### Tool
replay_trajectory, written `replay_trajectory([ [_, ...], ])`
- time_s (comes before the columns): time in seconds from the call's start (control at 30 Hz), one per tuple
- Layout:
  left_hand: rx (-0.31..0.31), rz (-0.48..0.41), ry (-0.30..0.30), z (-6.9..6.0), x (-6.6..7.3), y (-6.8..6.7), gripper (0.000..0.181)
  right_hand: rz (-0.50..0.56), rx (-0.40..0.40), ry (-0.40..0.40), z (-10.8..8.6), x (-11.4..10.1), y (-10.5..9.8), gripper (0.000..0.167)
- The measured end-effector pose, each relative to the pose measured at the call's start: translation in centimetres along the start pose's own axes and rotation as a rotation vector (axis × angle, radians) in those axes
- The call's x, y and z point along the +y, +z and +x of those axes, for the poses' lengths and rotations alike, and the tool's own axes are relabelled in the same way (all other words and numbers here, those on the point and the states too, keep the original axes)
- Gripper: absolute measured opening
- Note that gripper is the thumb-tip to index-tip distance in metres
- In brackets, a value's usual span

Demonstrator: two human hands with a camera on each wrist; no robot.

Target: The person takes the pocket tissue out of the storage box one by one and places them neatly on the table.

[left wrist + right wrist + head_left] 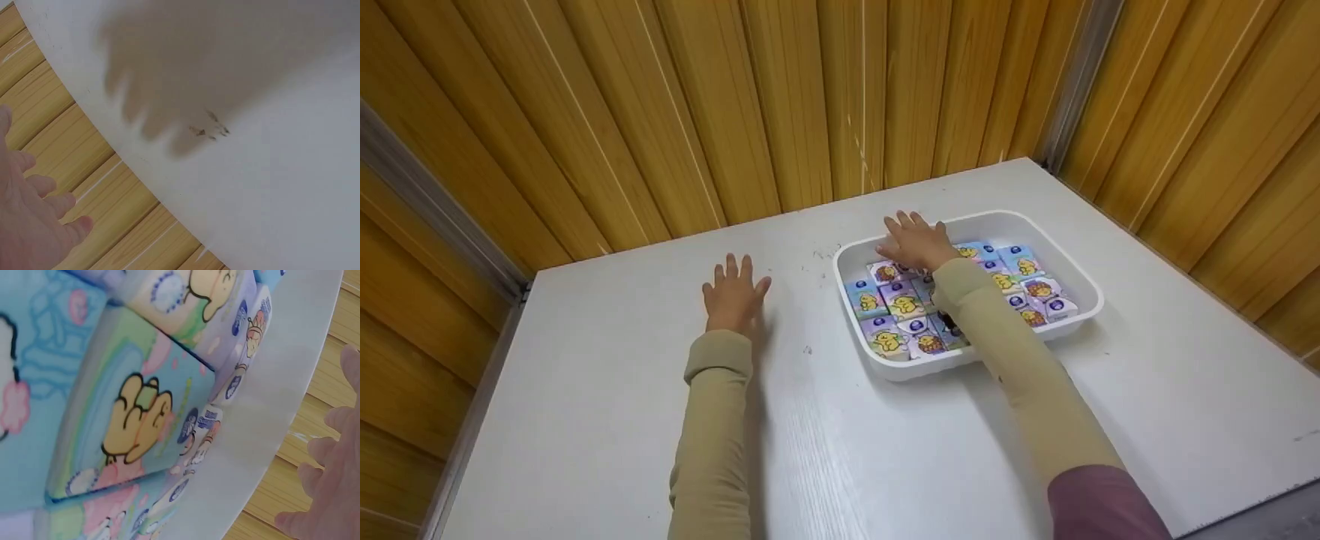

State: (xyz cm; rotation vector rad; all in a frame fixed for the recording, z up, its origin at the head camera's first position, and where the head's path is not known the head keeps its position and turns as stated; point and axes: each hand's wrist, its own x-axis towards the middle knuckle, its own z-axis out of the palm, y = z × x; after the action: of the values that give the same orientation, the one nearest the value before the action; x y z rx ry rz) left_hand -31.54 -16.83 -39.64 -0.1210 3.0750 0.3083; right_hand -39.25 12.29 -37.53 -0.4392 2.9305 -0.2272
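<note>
A white plastic tray (1080, 319) on the right side of the table holds rows of small packs (906, 302) printed with cartoon animals in blue, purple and white. Over its far left part my right hand (919, 244) spreads its fingers, holding nothing. In the right wrist view the packs (140, 410) lie close below the wrist, and the right hand (332, 478) shows at the edge. Left of the tray, my left hand (733, 296) hovers above the table with fingers spread and nothing in them; its shadow falls on the white surface in the left wrist view.
The white table (600, 420) has dark scuff marks (211, 126) near the tray's left side. Wood-patterned panels (780, 97) stand along the back and both sides, joined by metal corner posts (1084, 82).
</note>
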Motion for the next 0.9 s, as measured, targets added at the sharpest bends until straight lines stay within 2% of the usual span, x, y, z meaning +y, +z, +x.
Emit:
replay_trajectory([
  [0.27, -0.004, 0.021, 0.041, 0.5, 1.0, 0.0, 0.065, -0.032, 0.003, -0.02, -0.3, 0.2, -0.6, 0.07],
  [0.43, 0.005, 0.039, 0.08, 0.6, 2.7, 0.5, 0.065, -0.038, 0.0, -0.034, -0.6, 0.0, -0.6, 0.07],
  [0.7, 0.033, 0.057, 0.205, 0.4, 5.6, 1.1, 0.06, -0.039, -0.003, -0.08, -1.6, -0.1, -1.3, 0.069],
  [0.8, 0.034, 0.049, 0.242, 0.2, 6.3, 1.1, 0.06, -0.028, 0.01, -0.089, -1.9, 0.1, -1.9, 0.069],
  [0.9, 0.026, 0.033, 0.255, 0.1, 6.8, 1.4, 0.06, -0.017, 0.019, -0.095, -2.2, 0.6, -2.2, 0.07],
])
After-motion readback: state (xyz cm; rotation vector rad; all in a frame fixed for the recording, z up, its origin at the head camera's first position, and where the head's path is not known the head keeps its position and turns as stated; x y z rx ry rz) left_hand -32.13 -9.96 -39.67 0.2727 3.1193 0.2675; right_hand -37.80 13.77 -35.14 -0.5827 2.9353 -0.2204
